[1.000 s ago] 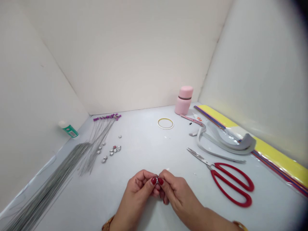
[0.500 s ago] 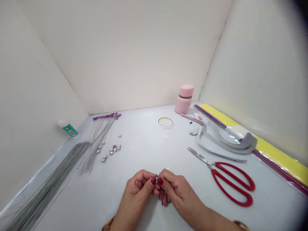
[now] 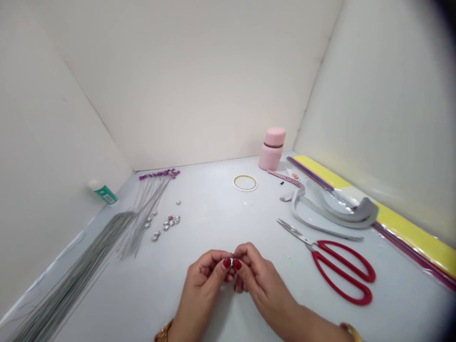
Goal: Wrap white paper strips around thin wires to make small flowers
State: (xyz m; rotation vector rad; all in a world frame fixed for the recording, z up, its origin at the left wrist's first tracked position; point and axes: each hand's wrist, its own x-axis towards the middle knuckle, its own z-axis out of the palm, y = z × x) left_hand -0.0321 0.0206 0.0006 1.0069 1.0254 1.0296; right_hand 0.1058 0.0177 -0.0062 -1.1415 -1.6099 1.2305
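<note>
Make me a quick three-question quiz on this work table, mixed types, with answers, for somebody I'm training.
1. True or false: the pink bottle stands upright.
2. Which of these lies nearest the right hand?
A) the green tube
B) the red-handled scissors
C) the white ring
3. Fill in: a small pale piece shows between the red-nailed ____ of the right hand and the left hand.

Key: 1. True. 2. B. 3. Thumbs.
</note>
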